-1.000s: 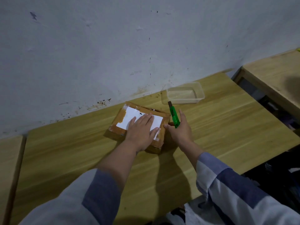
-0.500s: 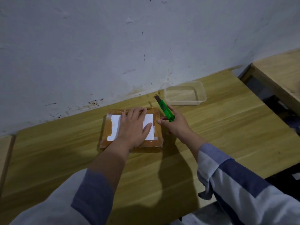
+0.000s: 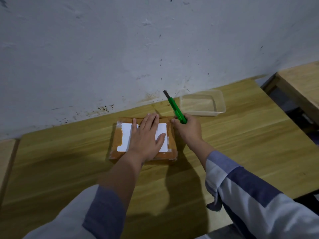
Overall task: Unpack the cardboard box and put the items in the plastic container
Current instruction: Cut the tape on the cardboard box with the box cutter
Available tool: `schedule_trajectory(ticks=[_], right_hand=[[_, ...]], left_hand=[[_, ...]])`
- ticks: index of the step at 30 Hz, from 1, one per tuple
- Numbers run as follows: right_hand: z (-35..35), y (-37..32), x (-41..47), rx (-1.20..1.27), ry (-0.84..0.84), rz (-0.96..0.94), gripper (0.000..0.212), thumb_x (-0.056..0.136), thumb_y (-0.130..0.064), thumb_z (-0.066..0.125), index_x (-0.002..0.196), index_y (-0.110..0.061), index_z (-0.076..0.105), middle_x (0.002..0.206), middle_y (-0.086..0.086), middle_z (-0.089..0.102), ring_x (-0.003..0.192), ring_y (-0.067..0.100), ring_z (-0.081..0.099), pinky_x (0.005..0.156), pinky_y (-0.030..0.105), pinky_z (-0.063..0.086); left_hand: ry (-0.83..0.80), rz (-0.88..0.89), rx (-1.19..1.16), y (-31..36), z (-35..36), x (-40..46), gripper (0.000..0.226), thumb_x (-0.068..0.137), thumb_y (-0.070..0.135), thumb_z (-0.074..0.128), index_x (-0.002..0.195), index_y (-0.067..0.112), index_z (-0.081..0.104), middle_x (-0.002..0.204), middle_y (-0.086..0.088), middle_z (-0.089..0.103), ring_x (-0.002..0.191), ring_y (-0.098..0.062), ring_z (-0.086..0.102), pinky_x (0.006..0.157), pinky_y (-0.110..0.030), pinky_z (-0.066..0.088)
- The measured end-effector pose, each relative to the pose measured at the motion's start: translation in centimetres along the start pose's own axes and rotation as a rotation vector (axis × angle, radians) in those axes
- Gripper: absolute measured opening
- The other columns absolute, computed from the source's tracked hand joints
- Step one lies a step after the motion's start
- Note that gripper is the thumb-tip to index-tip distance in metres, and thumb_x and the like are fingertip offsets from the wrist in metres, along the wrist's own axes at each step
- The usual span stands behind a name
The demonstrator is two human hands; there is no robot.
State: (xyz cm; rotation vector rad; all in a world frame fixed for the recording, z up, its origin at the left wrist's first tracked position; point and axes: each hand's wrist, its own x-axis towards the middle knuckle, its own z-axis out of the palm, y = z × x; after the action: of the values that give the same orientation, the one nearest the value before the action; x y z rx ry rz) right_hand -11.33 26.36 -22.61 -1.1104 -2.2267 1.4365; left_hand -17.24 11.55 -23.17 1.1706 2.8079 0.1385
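Since a moment ago, my right hand point(image 3: 189, 130), gripping the green plastic utility knife point(image 3: 177, 111), has risen slightly beside the taped brown cardboard box point(image 3: 119, 140); my left hand point(image 3: 146, 137) presses flat on it, near the clear plastic container point(image 3: 220, 105).

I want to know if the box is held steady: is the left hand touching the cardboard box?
Touching. The head view shows the left hand lying flat on the cardboard box, fingers spread over its white label.

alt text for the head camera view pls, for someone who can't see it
A left hand presses flat on a taped cardboard box with a white label, while the right hand holds a green box cutter at its far right corner. An empty clear plastic container sits behind on the wooden table, near a white wall.
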Motion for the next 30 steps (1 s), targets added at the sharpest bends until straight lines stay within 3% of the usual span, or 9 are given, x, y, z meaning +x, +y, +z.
schedule_trajectory(ticks=[5,13,20,26,30], right_hand=[[0.1,-0.3,-0.1,-0.07,0.016,0.0,0.024,0.084,-0.038,0.066,0.098,-0.02,0.07,0.062,-0.004,0.057,0.052,0.012,0.048,0.053,0.029,0.04],[0.8,-1.7,-0.3,-0.17,0.039,0.017,0.018,0.089,-0.03,0.059,0.093,-0.014,0.066,0.074,0.004,0.061,0.07,0.025,0.059,0.058,0.029,0.042],[0.7,-1.5,-0.7,0.228,-0.085,0.171,0.015,0.095,-0.025,0.051,0.089,-0.013,0.059,0.064,-0.001,0.046,0.06,0.013,0.043,0.054,0.025,0.035],[0.2,-1.1,-0.9,0.422,-0.178,0.248,0.015,0.095,-0.028,0.051,0.084,-0.021,0.058,0.081,0.004,0.056,0.077,0.016,0.052,0.077,0.033,0.048],[-0.3,-1.0,-1.7,0.458,-0.183,0.236,0.013,0.095,-0.028,0.052,0.09,-0.019,0.059,0.069,-0.003,0.052,0.064,0.01,0.047,0.062,0.023,0.042]], left_hand=[[-0.015,-0.005,0.0,0.0,0.2,0.1,0.066,0.098,0.052,0.015,0.153,0.022,-0.007,0.161,0.006,-0.012,0.147,-0.012,-0.014,0.116,-0.052,-0.011],[-0.023,-0.002,0.001,0.0,0.3,0.1,0.067,0.098,0.053,0.015,0.152,0.022,-0.009,0.16,0.006,-0.014,0.147,-0.012,-0.016,0.114,-0.053,-0.013],[0.004,-0.001,-0.043,-0.2,0.0,0.2,0.066,0.097,0.054,0.022,0.153,0.025,0.001,0.161,0.008,0.001,0.148,-0.011,-0.007,0.115,-0.051,-0.01],[0.056,0.007,-0.163,-0.1,-0.8,1.2,0.063,0.094,0.058,0.036,0.146,0.024,0.027,0.157,0.003,0.024,0.147,-0.014,0.012,0.118,-0.049,-0.005],[0.061,0.003,-0.164,0.3,-0.2,1.4,0.069,0.089,0.065,0.039,0.139,0.018,0.031,0.149,-0.001,0.033,0.142,-0.018,0.024,0.118,-0.051,-0.004]])
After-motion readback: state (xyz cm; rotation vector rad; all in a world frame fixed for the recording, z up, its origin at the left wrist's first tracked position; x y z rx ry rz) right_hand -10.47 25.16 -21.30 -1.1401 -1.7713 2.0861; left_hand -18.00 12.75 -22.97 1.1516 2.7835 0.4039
